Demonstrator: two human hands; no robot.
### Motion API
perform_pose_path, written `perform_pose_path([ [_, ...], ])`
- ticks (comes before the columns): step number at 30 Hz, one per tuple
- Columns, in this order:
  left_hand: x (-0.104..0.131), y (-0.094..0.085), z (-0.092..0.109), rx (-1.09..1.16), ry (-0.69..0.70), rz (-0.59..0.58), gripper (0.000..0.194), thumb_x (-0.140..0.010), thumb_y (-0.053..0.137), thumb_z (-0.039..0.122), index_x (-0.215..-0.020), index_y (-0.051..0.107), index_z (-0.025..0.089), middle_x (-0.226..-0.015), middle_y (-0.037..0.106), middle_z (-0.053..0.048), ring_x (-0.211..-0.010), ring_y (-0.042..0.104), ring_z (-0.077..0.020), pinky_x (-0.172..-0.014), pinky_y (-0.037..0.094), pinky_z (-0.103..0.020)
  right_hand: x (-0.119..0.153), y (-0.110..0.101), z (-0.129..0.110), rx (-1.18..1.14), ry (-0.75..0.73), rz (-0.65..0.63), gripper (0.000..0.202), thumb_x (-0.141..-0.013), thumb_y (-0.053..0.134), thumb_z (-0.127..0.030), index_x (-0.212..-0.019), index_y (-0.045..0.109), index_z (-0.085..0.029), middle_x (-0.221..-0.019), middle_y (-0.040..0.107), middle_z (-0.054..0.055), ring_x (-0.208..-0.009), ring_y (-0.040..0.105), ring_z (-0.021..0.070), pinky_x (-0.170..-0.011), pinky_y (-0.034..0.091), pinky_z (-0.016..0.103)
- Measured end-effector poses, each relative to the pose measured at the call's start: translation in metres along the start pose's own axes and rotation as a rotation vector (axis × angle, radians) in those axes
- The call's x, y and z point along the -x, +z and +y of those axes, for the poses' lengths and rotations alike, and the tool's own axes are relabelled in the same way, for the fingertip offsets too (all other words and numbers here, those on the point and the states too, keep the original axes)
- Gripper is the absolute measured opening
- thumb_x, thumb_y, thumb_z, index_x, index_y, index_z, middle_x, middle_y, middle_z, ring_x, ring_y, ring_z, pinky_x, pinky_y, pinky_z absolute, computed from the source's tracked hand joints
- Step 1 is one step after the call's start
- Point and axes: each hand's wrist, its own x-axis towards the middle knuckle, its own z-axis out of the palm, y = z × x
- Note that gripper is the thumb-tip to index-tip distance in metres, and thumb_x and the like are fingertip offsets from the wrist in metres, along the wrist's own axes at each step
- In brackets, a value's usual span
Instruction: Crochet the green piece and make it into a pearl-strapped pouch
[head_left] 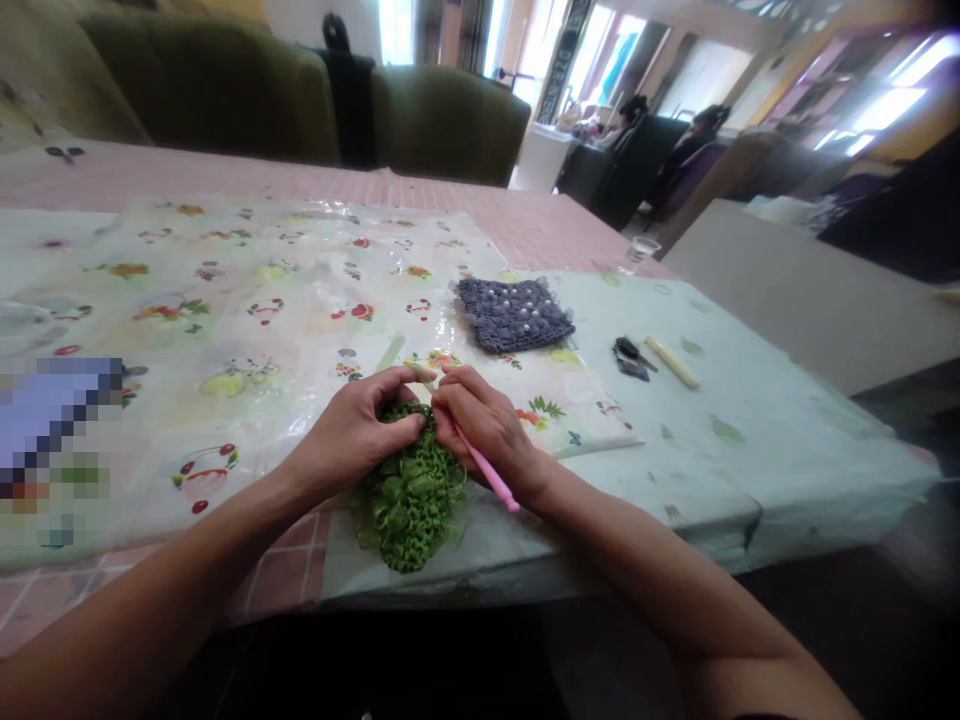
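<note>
A green crocheted piece (416, 500) with ruffled, sheer edges hangs from my fingers at the table's near edge. My left hand (379, 415) pinches its upper part between thumb and fingers. My right hand (487, 420) is closed around a crochet hook, whose pink handle (491, 472) sticks out below the palm toward me. The hook's tip is hidden between my hands, at the top of the green piece. A pale green strip (391, 352) lies just beyond my left fingers.
A grey-purple crocheted piece with white beads (517, 312) lies farther back. To the right are small black-handled scissors (631, 352) and a cream-coloured stick (673, 362). A clear cup (643, 250) stands near the far edge. Chairs (450, 125) line the far side; people sit in the background.
</note>
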Motion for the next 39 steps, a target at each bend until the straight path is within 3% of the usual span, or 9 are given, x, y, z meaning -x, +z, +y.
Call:
perform_pose_path([
  [3, -0.001, 0.0, -0.003, 0.096, 0.016, 0.0, 0.046, -0.08, 0.064, 0.021, -0.126, 0.061, 0.018, -0.091, 0.064, -0.002, -0.078, 0.059, -0.013, -0.069, 0.047, -0.024, 0.003, 0.003, 0.005, -0.001, -0.064, 0.064, 0.015, -0.093, 0.046, -0.009, -0.086, 0.053, -0.02, -0.087, 0.055, 0.004, -0.084, 0.058, 0.0152, -0.076, 0.053, 0.029],
  [11, -0.001, 0.001, -0.008, 0.087, 0.025, 0.031, 0.047, -0.078, 0.064, 0.017, -0.125, 0.062, 0.018, -0.091, 0.067, -0.003, -0.08, 0.061, -0.0143, -0.07, 0.049, -0.025, 0.001, 0.0, 0.004, -0.061, -0.129, 0.017, 0.012, -0.096, 0.047, -0.013, -0.097, 0.057, -0.021, -0.094, 0.059, 0.005, -0.105, 0.06, 0.0187, -0.088, 0.056, 0.035],
  [16, -0.002, 0.002, -0.008, -0.025, 0.066, 0.037, 0.048, -0.078, 0.063, 0.017, -0.127, 0.062, 0.018, -0.089, 0.067, -0.002, -0.081, 0.062, -0.0147, -0.073, 0.048, -0.026, -0.005, -0.006, -0.001, -0.003, -0.08, -0.076, 0.02, -0.096, 0.042, -0.013, -0.08, 0.051, -0.021, -0.081, 0.055, 0.003, -0.081, 0.056, 0.0163, -0.076, 0.053, 0.033],
  [21, -0.001, 0.003, -0.005, -0.063, 0.05, 0.039, 0.047, -0.077, 0.063, 0.017, -0.124, 0.063, 0.019, -0.089, 0.067, -0.002, -0.08, 0.061, -0.0153, -0.07, 0.047, -0.026, -0.003, -0.003, -0.002, 0.097, -0.097, -0.077, 0.022, -0.093, 0.04, -0.01, -0.075, 0.046, -0.021, -0.081, 0.053, 0.004, -0.08, 0.051, 0.0172, -0.076, 0.051, 0.034],
  [26, 0.0, 0.002, -0.004, 0.204, -0.036, -0.014, 0.044, -0.078, 0.067, 0.02, -0.121, 0.064, 0.02, -0.086, 0.062, 0.0, -0.073, 0.059, -0.012, -0.066, 0.046, -0.024, -0.001, 0.0, 0.0, -0.034, -0.057, 0.058, 0.015, -0.095, 0.043, -0.012, -0.084, 0.051, -0.02, -0.087, 0.054, 0.004, -0.085, 0.057, 0.0156, -0.08, 0.051, 0.03],
  [29, 0.0, 0.0, -0.004, 0.37, -0.08, -0.022, 0.041, -0.078, 0.07, 0.021, -0.119, 0.064, 0.021, -0.085, 0.06, 0.001, -0.073, 0.059, -0.0104, -0.066, 0.046, -0.022, -0.001, -0.004, 0.003, -0.111, 0.0, 0.124, 0.004, -0.097, 0.051, -0.024, -0.098, 0.053, -0.02, -0.1, 0.056, 0.006, -0.092, 0.058, 0.0159, -0.083, 0.051, 0.031],
  [31, 0.001, -0.001, -0.004, 0.414, -0.096, -0.02, 0.04, -0.079, 0.071, 0.021, -0.119, 0.064, 0.021, -0.086, 0.06, 0.001, -0.073, 0.059, -0.0099, -0.066, 0.046, -0.021, -0.001, -0.007, 0.006, -0.101, 0.035, 0.12, 0.018, -0.097, 0.054, -0.036, -0.105, 0.053, -0.02, -0.102, 0.057, 0.007, -0.088, 0.058, 0.0167, -0.079, 0.05, 0.031],
  [34, 0.001, -0.001, -0.003, 0.451, -0.105, -0.012, 0.041, -0.08, 0.071, 0.022, -0.121, 0.064, 0.02, -0.086, 0.062, 0.001, -0.076, 0.061, -0.0105, -0.069, 0.047, -0.021, 0.0, -0.01, 0.007, -0.047, 0.096, 0.065, 0.025, -0.098, 0.05, -0.043, -0.096, 0.055, -0.018, -0.085, 0.058, 0.003, -0.076, 0.056, 0.0157, -0.071, 0.046, 0.029],
  [39, 0.001, -0.001, -0.003, 0.578, -0.126, -0.003, 0.04, -0.078, 0.072, 0.019, -0.118, 0.066, 0.021, -0.086, 0.066, 0.001, -0.079, 0.063, -0.0116, -0.073, 0.049, -0.023, -0.003, -0.016, 0.003, -0.215, 0.113, 0.083, 0.02, -0.098, 0.05, -0.03, -0.084, 0.059, -0.019, -0.078, 0.058, 0.0, -0.073, 0.055, 0.0127, -0.068, 0.043, 0.026],
])
